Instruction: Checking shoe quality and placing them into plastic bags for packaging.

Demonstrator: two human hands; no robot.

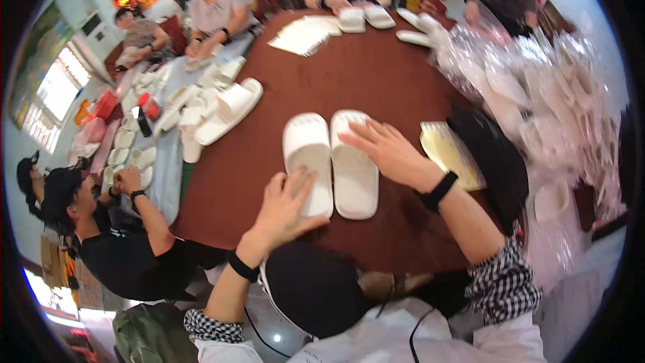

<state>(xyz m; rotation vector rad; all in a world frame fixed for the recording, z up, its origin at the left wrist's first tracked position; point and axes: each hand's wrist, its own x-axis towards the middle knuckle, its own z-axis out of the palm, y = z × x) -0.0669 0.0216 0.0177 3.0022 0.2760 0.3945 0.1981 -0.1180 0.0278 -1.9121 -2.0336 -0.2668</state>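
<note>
Two white slide slippers lie side by side on the brown table [228, 202], toes pointing away from me. My left hand [287, 205] rests on the left slipper [306, 138], fingers spread over its inner sole near the heel. Across the strap of the right slipper [355, 185] reaches my right hand [390, 151], its fingers stretched out and touching the upper. Neither hand is closed around anything. Beside my right wrist lies a pale yellow stack of sheets [447, 154], partly covered by a black bag-like thing [490, 158].
Clear plastic bags of white slippers [510, 94] crowd the right side. More slippers [222, 111] are heaped at the left edge. White sheets [306, 35] and another pair of slippers [366, 19] lie at the far end. Several people sit around, one close on my left [134, 249].
</note>
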